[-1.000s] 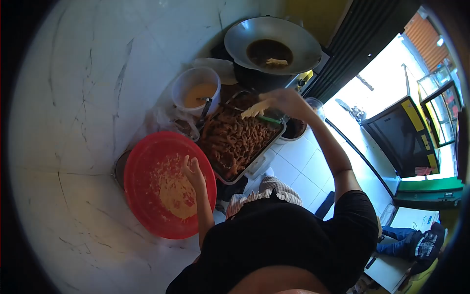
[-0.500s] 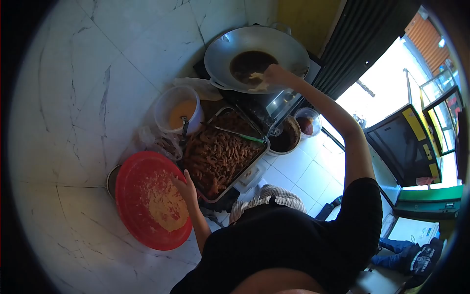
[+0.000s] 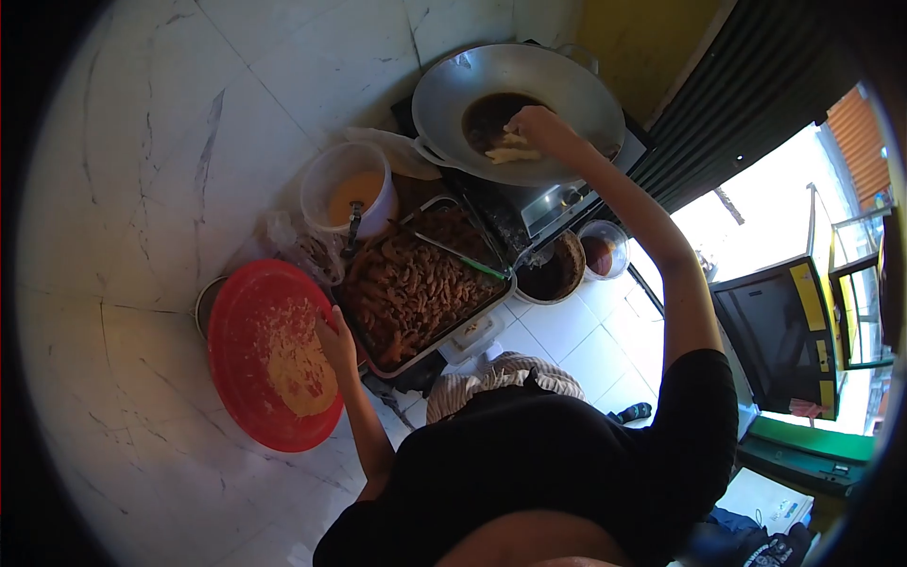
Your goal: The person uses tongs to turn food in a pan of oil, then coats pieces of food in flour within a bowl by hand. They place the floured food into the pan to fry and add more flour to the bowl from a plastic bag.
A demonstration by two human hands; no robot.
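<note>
My right hand [image 3: 543, 129] is above the large metal wok [image 3: 576, 94], fingers closed on pale, coated strips [image 3: 513, 148] that hang over the dark oil [image 3: 496, 111]. What kind of food the strips are, I cannot make out. At the near rim of a red basin [image 3: 241, 331] is my left hand [image 3: 335, 342], gripping the edge with the fingers inside. Pale flour-like crumbs [image 3: 298, 373] cover part of the basin's bottom. Between my hands lies a metal tray [image 3: 402, 367] heaped with browned fried pieces [image 3: 425, 288], with tongs [image 3: 463, 255] across it.
Beside the tray stands a translucent tub [image 3: 316, 203] of orange liquid with a dark-handled utensil in it. A pot [image 3: 572, 269] with dark contents and a clear container [image 3: 612, 248] of reddish sauce are right of the tray. The stove [image 3: 557, 210] supports the wok.
The view has shifted a little. My right hand still holds the pale strips over the wok, slightly turned. My left hand remains at the basin's rim.
</note>
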